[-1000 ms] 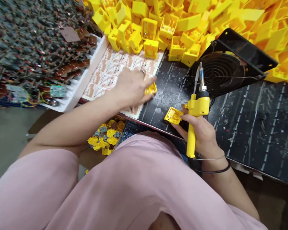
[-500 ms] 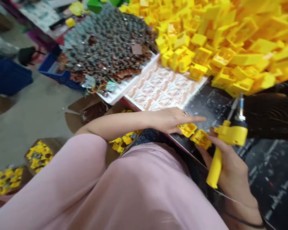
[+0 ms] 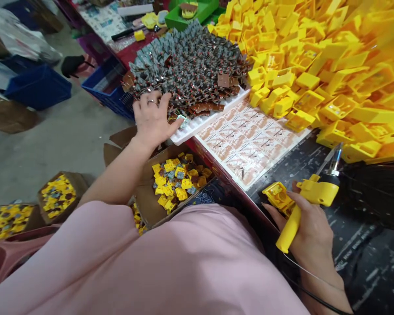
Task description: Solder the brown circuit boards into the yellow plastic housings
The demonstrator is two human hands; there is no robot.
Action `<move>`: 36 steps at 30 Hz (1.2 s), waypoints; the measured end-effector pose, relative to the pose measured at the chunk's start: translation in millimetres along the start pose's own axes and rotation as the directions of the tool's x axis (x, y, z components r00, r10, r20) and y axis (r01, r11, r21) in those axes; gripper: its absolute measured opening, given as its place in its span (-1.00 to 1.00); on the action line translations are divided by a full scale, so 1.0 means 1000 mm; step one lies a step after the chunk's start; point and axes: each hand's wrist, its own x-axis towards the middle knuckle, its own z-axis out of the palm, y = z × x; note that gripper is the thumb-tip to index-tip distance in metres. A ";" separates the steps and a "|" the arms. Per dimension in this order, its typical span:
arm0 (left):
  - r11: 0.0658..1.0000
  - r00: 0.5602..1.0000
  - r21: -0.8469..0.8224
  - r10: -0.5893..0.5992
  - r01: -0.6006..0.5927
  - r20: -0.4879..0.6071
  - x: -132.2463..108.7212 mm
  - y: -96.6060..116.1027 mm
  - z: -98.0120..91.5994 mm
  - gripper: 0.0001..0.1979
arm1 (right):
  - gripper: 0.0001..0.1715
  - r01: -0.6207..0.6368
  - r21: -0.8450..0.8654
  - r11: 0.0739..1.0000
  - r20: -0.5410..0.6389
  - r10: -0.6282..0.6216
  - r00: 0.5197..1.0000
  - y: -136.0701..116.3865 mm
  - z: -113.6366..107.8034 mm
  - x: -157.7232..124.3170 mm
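My left hand (image 3: 153, 117) reaches to the near left edge of a heap of small grey-and-brown electronic parts (image 3: 197, 65). Its fingers are spread, with the thumb apart near a small greenish board (image 3: 183, 121). Whether the fingertips touch the parts, I cannot tell. Over the black table edge, my right hand (image 3: 310, 227) grips a yellow soldering gun (image 3: 318, 190), its metal tip pointing up and away. Thin solder wire and a black cord trail from the handle. Against the fingers of that same hand sits a hollow yellow plastic housing (image 3: 278, 195).
Yellow housings (image 3: 315, 78) are heaped at the back right. A printed sheet (image 3: 252, 140) lies between them and a white foam tray (image 3: 200, 127). Below the table edge stands a cardboard box (image 3: 151, 201) of yellow pieces. Blue crates (image 3: 39, 87) stand on the floor at left.
My left hand has moved left from beside the right hand to the electronic parts. The yellow housing near it is gone from there. My right hand still holds the soldering gun.
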 end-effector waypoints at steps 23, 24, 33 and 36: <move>0.987 0.988 -0.051 0.154 -0.155 -0.033 0.019 -0.023 0.008 -0.44 | -0.60 0.140 -0.187 0.972 -0.120 -0.164 0.979 -0.006 -0.001 0.014; 0.983 0.985 -0.060 0.169 -0.171 -0.034 0.020 -0.024 0.010 -0.45 | -0.59 0.143 -0.191 0.971 -0.118 -0.167 0.979 -0.006 -0.001 0.014; 0.995 0.997 -0.102 0.010 -0.018 -0.078 0.023 -0.028 0.001 -0.34 | -0.67 0.131 -0.205 0.970 -0.096 -0.153 0.984 -0.010 -0.003 0.017; 0.991 0.989 -0.109 0.064 -0.079 -0.137 0.030 -0.019 -0.010 -0.33 | -0.67 0.118 -0.183 0.976 -0.097 -0.137 0.986 -0.013 -0.003 0.018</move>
